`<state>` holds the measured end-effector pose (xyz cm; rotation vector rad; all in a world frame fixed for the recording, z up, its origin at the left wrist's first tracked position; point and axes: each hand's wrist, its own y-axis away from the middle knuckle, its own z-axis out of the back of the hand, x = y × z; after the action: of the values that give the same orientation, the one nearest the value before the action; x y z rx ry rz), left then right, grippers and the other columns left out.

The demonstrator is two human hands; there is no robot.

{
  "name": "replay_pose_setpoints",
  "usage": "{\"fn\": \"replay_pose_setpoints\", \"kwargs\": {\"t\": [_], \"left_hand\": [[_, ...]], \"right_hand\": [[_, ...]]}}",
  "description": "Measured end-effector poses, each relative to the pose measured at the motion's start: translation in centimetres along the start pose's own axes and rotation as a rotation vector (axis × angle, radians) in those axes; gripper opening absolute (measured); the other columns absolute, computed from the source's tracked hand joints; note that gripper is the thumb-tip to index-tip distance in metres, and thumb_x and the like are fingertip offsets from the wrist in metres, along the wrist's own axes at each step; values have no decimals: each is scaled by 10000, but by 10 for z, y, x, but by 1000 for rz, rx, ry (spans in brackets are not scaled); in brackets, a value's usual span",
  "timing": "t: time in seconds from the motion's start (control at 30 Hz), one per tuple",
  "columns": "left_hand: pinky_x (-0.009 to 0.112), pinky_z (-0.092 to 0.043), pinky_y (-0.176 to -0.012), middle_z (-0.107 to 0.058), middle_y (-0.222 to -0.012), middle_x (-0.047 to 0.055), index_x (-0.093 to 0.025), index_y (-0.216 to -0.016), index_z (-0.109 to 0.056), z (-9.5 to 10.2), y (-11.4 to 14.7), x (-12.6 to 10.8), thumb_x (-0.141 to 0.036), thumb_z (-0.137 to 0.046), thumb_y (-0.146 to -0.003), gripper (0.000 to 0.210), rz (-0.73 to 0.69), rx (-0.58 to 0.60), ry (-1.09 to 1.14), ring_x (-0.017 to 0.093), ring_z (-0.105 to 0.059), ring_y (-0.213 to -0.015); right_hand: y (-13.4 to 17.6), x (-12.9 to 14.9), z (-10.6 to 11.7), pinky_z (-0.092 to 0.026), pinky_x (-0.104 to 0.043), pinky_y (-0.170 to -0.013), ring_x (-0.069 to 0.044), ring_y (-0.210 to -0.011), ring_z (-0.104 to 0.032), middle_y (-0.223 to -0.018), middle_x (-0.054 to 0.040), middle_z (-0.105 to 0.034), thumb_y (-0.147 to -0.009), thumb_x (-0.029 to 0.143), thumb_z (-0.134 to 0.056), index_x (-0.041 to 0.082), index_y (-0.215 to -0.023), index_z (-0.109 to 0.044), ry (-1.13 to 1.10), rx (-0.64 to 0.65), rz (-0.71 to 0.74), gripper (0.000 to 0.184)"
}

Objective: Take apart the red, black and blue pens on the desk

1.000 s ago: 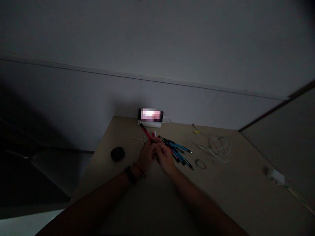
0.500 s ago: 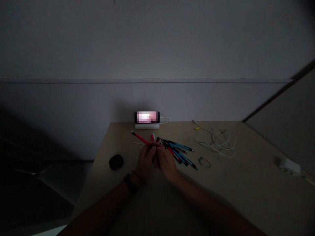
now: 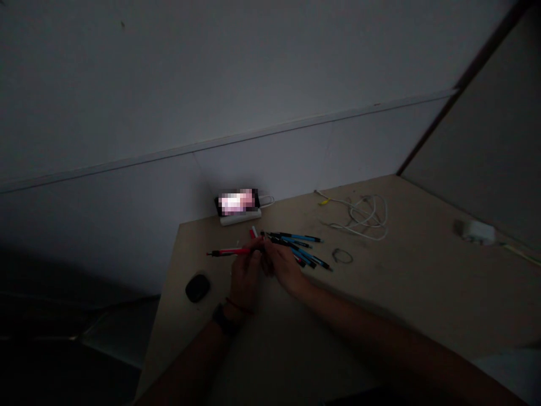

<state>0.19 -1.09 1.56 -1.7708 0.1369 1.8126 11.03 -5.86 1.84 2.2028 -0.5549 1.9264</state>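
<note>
My left hand is closed around a red pen with black parts, which sticks out to the left, nearly level. Right beside it, my right hand has its fingers curled together against the left fingers, where the pen's other end is hidden. What the right fingertips pinch is too dark to make out. Just behind and right of the hands lies a loose pile of blue and black pens, with some red ones among them. A red and white piece shows beyond my fingers.
A lit phone leans on a white stand by the wall. A black rounded case lies on the left. To the right are a thin ring-shaped band, a coiled white cable and a white plug block on the table.
The red pen has swung from pointing up and left to nearly level. Both hands stay together. The whole view has tilted and shifted.
</note>
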Motion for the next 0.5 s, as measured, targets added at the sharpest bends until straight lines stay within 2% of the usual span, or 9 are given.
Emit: {"fn": "replay_pose_setpoints", "kwargs": {"t": [0.07,0.13,0.23,0.37,0.5], "left_hand": [[384,-518,-969,-731,-1133,93,-195,-1164,-690,-1,-1,-1,-464,-522,-959,377,7,-3,-13,239,-668,-1080],[351,-563,-815,-751,-922,69,-185,-1125,-703,-2,-1,-3,-480,-527,-953,385,46,18,7,216,-702,-871],[309,-544,-614,-691,-685,19,-179,-1116,-689,-2,-2,-5,-500,-522,-951,398,104,59,47,184,-660,-627],[321,-553,-665,-718,-827,58,-179,-987,-680,-1,-3,-3,-503,-563,-927,349,77,8,18,201,-685,-752],[325,-564,-694,-710,-948,86,-187,-852,-637,-1,-3,5,-495,-603,-904,314,38,-19,8,197,-683,-820]], "right_hand": [[-1,2,1,-305,-221,-381,-103,-379,-424,-420,37,-460,-910,696,-460,188,-594,-607,-36,5,-9,616],[-1,3,2,-296,-216,-361,-101,-356,-413,-410,50,-449,-908,690,-471,179,-655,-660,-65,29,-18,601],[-1,3,3,-291,-215,-353,-102,-342,-418,-400,52,-453,-909,688,-474,175,-663,-673,-64,52,-21,602],[0,2,3,-299,-227,-352,-108,-334,-427,-377,26,-478,-898,704,-482,194,-529,-572,-29,32,-9,635],[0,1,3,-310,-231,-340,-110,-320,-432,-377,16,-495,-864,721,-520,207,-492,-511,-77,53,-44,635]]}}
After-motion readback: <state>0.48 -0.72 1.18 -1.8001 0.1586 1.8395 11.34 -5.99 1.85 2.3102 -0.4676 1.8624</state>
